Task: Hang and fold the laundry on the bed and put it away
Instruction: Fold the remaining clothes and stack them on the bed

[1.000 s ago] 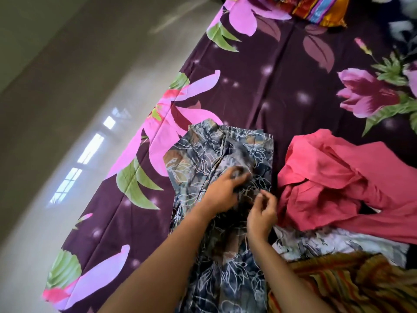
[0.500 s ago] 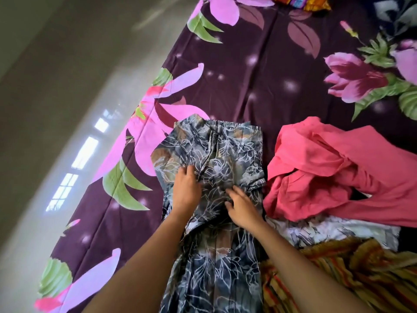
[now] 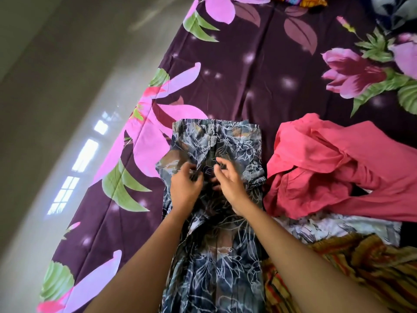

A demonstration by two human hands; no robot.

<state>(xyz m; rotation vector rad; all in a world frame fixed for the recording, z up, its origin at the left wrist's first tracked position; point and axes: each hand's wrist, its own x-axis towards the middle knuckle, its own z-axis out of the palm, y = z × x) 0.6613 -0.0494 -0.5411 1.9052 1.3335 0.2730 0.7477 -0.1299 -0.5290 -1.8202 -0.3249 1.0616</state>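
A dark blue-grey garment with a white leaf print (image 3: 239, 145) lies lengthwise on the bed, its gathered waistband at the far end. My left hand (image 3: 186, 185) rests on its middle, fingertips curled into a fold of the cloth beside the centre seam. Close to the right of it, my right hand (image 3: 229, 180) sits over the same cloth with fingers spread and loosely bent, gripping nothing. The near part of the garment runs down between my forearms to the bottom edge.
A crumpled pink garment (image 3: 327, 172) lies right of the printed one. Nearer me are a white printed cloth (image 3: 338, 229) and an orange-striped cloth (image 3: 361, 272). The purple flowered bedsheet (image 3: 248, 75) stretches ahead. The shiny floor (image 3: 56, 143) borders the bed's left edge.
Both hands lay flat on the garment half a second ago. They have drawn together at its centre seam; the left fingers now curl into the cloth and the right fingers have lifted and spread.
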